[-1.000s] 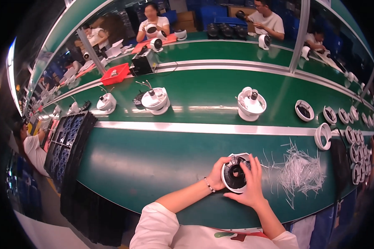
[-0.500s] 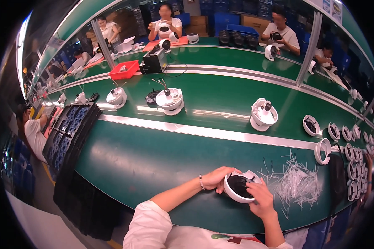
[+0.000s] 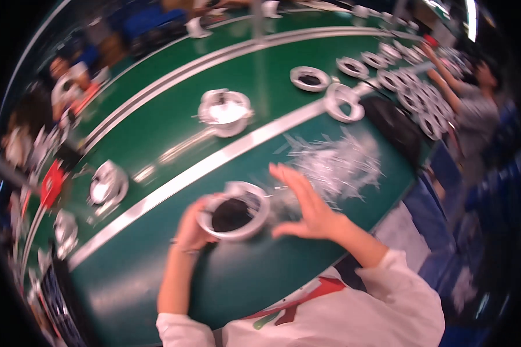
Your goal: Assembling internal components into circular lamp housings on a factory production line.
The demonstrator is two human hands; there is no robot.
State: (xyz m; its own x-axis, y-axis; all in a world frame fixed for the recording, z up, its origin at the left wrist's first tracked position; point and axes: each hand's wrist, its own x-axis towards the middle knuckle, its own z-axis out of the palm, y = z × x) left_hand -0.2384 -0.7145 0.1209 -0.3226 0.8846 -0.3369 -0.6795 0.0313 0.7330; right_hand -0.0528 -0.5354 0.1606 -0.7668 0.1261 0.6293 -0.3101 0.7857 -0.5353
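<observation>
My left hand (image 3: 192, 226) is closed around the left side of a white bowl-shaped plastic housing (image 3: 260, 215). Inside the housing sits a black part (image 3: 231, 215), its details smeared by motion. To the right of the housing, my right hand (image 3: 311, 207) is raised with thumb and fingers apart, holding nothing that I can make out. Just beyond those fingers lies a loose heap of thin whitish strips (image 3: 336, 165) on the green table (image 3: 156, 283).
A pale rail (image 3: 214, 159) divides the table from a green belt carrying white camera-like units (image 3: 226, 113). At the far right are a white ring-shaped housing (image 3: 344, 104), a black bag-like thing (image 3: 391, 127), rows of white rings (image 3: 417, 98) and a co-worker (image 3: 474, 110).
The view has swung to the right. My right hand has let go of the housing and opened out beside it, near the strips. My left hand keeps its hold.
</observation>
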